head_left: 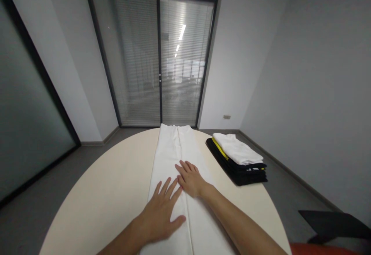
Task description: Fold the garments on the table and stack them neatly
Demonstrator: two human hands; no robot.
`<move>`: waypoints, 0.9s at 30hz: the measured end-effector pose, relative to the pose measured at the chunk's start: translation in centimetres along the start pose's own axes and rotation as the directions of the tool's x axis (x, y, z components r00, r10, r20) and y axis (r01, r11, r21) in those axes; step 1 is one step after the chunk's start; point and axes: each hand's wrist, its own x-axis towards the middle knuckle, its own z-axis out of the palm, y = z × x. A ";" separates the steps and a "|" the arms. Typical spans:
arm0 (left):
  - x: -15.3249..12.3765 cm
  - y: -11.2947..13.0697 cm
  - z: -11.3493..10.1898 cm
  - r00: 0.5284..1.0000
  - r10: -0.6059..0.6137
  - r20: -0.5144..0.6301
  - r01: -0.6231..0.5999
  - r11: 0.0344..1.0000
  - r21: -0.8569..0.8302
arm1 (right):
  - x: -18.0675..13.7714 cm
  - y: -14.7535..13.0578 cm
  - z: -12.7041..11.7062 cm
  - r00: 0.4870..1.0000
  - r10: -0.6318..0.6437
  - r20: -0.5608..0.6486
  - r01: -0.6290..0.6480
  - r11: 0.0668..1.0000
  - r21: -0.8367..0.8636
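A pair of white trousers (166,146) lies lengthwise on the round table, its waistband at the far edge and its legs running toward me. My left hand (162,212) rests flat on the near left part of the cloth, fingers spread. Slightly farther off, my right hand (189,179) lies palm down near the middle seam, its fingers stretched out. The two hands are close together, with the left fingertips beside the right thumb. Neither holds anything.
On the table's (116,185) right side sits a stack of folded clothes (232,168), black and yellow with a white piece (237,148) on top. A black chair part (333,224) and a red seat (319,249) stand at the lower right. Glass doors (159,61) are beyond.
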 end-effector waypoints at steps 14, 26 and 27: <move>1.4 -2.2 0.9 0.989 -0.078 -0.122 0.084 0.995 0.045 | 2.7 -0.3 -2.2 0.978 0.138 -0.156 -0.120 0.986 0.117; 1.2 -1.9 0.6 0.995 -0.043 -0.086 0.044 0.999 0.004 | 9.2 1.2 -0.7 0.927 0.259 -0.273 -0.208 0.957 0.202; 1.2 -1.9 0.6 0.997 -0.031 -0.077 0.031 1.000 -0.001 | 9.0 1.3 -0.5 0.924 0.253 -0.287 -0.201 0.959 0.200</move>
